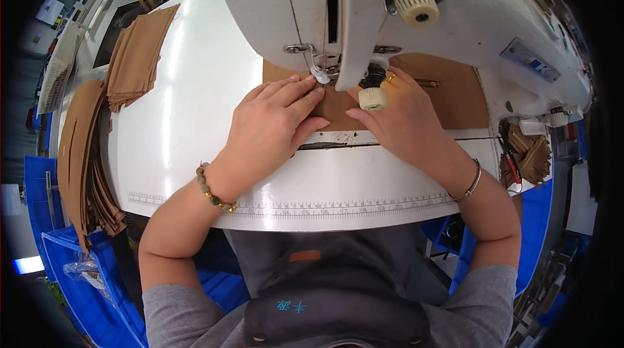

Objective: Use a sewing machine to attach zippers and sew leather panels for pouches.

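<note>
A: What is being worked on?

B: One brown panel (458, 104), smooth and leather-like, with straight edges. It lies on the bench (195, 120), beneath the painted white sewing machine (481, 16).

A: And the left hand (273, 114)?

B: Palm down on the panel, fingers stretched forward and close together, thumb apart. Its fingertips are just beside the single presser foot (320, 76).

A: The right hand (404, 112)?

B: Also palm down over the panel, its thumb pointing toward the left hand. A ribbed cream knob (372, 99) hides part of the fingers, so I cannot tell whether they pinch anything.

A: Anything worn?

B: One bracelet of round beads (205, 188) on the left wrist, one thin metal bangle (472, 182) on the right, and one gold ring (390, 78).

A: How many stacks?

B: Two, at the left. The flat stack (140, 55) has fanned, angular edges; the long stack (81, 146) bends down at the bench's edge. Their brown pieces are too tightly layered to count.

A: And at the right?

B: One heap of crumpled brown scraps (534, 160), with one red-handled tool (510, 164) beside it.

A: The bench itself?

B: Glossy white, curved in front, with one printed ruler (344, 210) along that edge.
</note>
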